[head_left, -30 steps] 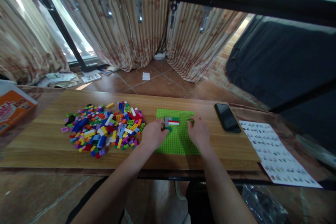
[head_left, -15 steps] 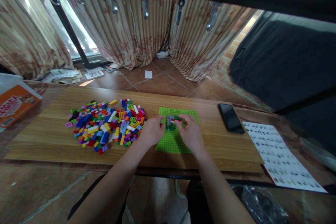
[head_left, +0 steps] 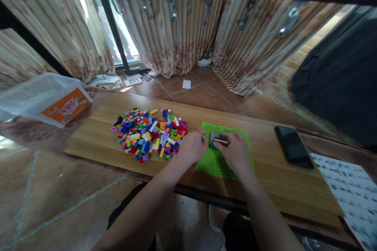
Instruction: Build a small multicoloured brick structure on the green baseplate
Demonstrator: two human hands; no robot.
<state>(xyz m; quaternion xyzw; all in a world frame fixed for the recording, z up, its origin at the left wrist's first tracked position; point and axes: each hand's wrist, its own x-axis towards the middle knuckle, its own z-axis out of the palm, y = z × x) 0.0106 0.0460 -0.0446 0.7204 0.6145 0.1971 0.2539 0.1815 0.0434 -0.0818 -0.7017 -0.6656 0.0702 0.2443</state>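
A small build of toy bricks [head_left: 212,137], in grey, dark green, red and white, sits on the upper part of a light green studded baseplate [head_left: 218,168]. My right hand [head_left: 238,152] reaches over the build from the right, its thumb and fingers closed around the red and white bricks. Just left of the build, my left hand [head_left: 193,147] hovers over the plate's left edge with its fingers curled together. Whatever its fingertips may hold is too small to make out. Beside that hand spreads a pile of loose coloured bricks [head_left: 147,135].
The wooden board [head_left: 94,141] bears all this. A black phone [head_left: 294,147] lies to the right, near a printed sheet [head_left: 347,188]. A clear plastic box [head_left: 38,90] with an orange label stands at the left. Curtains [head_left: 176,35] hang behind.
The view has swung left, so everything sits further right and more of the plastic box shows. Both hands stay by the build, and its red and white bricks show more plainly.
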